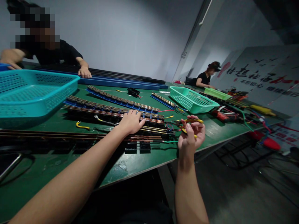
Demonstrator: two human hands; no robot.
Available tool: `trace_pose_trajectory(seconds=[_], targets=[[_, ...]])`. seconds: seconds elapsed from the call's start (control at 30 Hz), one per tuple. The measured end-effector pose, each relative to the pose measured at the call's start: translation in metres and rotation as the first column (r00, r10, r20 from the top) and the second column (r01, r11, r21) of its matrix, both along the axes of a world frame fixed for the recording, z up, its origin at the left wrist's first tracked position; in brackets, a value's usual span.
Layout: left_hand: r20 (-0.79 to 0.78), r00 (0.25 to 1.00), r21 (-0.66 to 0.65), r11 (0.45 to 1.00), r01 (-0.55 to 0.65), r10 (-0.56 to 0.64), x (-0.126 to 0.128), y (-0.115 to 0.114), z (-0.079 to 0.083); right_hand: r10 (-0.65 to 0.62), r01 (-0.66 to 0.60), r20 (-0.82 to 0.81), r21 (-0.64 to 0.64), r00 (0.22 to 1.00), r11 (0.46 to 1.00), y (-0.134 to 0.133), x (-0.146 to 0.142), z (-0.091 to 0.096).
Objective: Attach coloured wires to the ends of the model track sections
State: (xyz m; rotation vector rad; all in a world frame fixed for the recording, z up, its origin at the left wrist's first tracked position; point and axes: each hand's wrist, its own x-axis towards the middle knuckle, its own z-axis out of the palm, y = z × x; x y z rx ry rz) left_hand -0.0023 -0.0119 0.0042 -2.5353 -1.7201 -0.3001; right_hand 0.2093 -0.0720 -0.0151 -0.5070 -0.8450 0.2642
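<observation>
View from the head camera, the mint-green basket [202, 107] serving as landmark. To its near left, I have the left hand [132, 122] unclenched, palm down, thumb spread from the fingers, lying across the rail strips [153, 119]: slender copper- and brass-coloured metal rods, parallel, set along dark and blue bases. Directly in front of the basket, I have the right hand [192, 134] curled in a grasp on the yellow-handled pliers [194, 120], whose handles stand apart. The pliers' dark metal nose points left, near the loose wire ends of the strips; I cannot tell whether it touches them. A green wire [170, 142] runs from the rods toward the right wrist. Just left of the basket lies a short blue-based strip [163, 100]; well to its left stands a turquoise basket [22, 104] of perforated, glossy plastic.
</observation>
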Motion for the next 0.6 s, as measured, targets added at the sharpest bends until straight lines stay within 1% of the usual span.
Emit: trace_pose_trajectory(seconds=[0.07, 0.17, 0.27, 0.33, 0.47, 0.6], targets=[[-0.006, 1.000, -0.003, 1.000, -0.003, 0.003, 0.000, 0.000, 0.000, -0.030, 0.030, -0.043, 0.009, 0.999, 1.000, -0.006, 0.002, 0.004], [-0.002, 1.000, -0.004, 1.000, -0.010, 0.010, 0.001, 0.000, 0.000, -0.055, 0.058, -0.066, 0.041, 0.996, 0.997, -0.024, 0.005, 0.012], [0.004, 1.000, -0.002, 1.000, -0.008, 0.008, 0.001, 0.000, -0.001, -0.026, 0.029, -0.063, 0.039, 0.998, 0.999, -0.041, 0.007, 0.017], [0.005, 1.000, -0.003, 1.000, -0.002, 0.002, 0.000, 0.000, -0.001, -0.008, 0.010, -0.061, 0.022, 0.998, 1.000, -0.046, 0.008, 0.017], [0.004, 1.000, -0.003, 1.000, -0.002, 0.002, 0.000, 0.000, 0.000, 0.001, -0.002, -0.050, -0.008, 0.999, 1.000, -0.041, 0.007, 0.011], [0.006, 1.000, -0.002, 1.000, -0.003, 0.003, 0.000, 0.000, 0.000, 0.052, -0.052, -0.014, -0.055, 0.999, 0.997, -0.033, 0.007, 0.000]])
